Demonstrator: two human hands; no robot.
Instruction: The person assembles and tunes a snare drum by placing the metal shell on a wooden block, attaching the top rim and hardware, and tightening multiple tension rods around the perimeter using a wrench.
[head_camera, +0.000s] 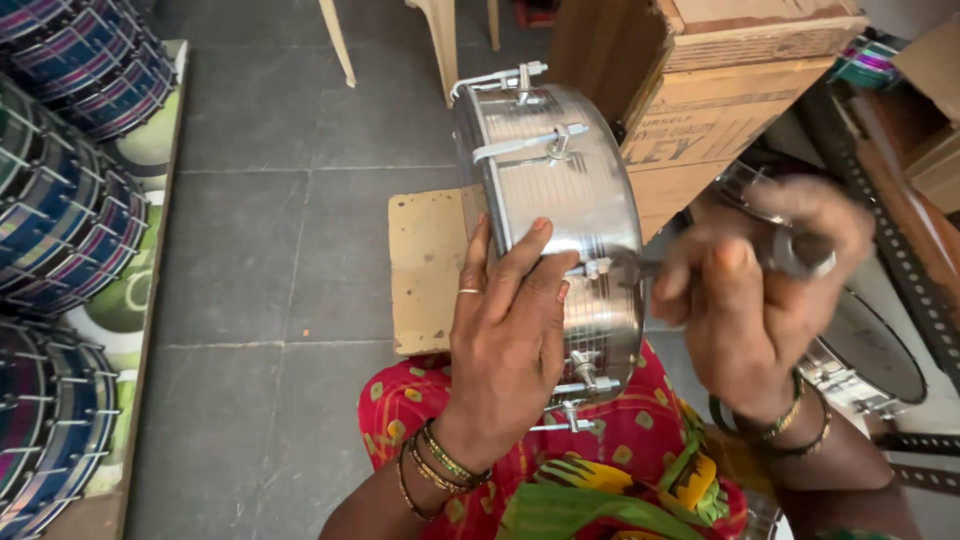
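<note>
- Head view: far left of the steel drum shell (560, 200), blue-banded drums (60, 220) lie stacked by the grey floor (270, 260).
- Just left of the shell, a brown board (425, 270) lies flat.
- The left hand (510, 340) is spread open against the shell's face, steadying it on edge above the lap.
- Several tension lugs (585, 370) already sit around the shell.
- Right of the shell, the right hand (745, 300) is closed round a metal key (790, 250) at one lug; tightening seems unfinished.

Shiny steel drum (560, 200) on edge on lap, wrench (700, 262) at lug.
</note>
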